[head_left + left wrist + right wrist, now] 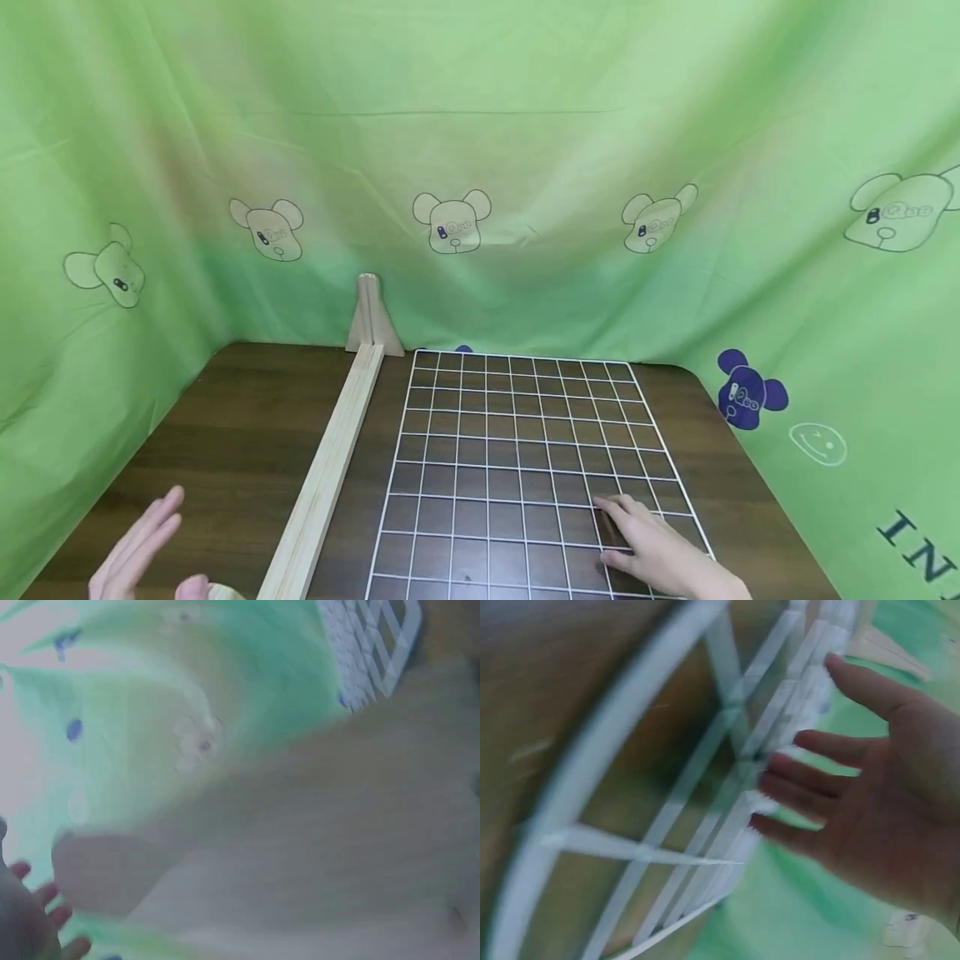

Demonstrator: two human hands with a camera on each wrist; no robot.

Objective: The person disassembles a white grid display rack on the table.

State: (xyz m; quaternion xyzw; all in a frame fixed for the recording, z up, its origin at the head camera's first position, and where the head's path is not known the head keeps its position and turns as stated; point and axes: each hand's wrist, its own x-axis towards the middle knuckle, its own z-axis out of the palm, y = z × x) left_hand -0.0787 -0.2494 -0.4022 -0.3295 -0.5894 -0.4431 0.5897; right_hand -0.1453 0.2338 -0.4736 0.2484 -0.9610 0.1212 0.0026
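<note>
A white wire grid panel (525,357) lies on the brown table. To its left stretches a long pale wooden beam (322,475) with a flared wooden foot (367,321) upright at its far end. My left hand (137,550) is raised left of the beam, fingers extended and holding nothing. Beside its thumb shows a pale wooden piece (223,592), mostly cut off. Over the panel's near right part is my right hand (656,546); its fingers are spread and loosely bent in the right wrist view, not wrapped round a wire. Whether they touch the wires is unclear.
Green cloth (495,150) printed with bear heads hangs behind and on both sides of the table (247,400). The panel's far edge and the beam's foot stand close to the back cloth. Both wrist views are blurred.
</note>
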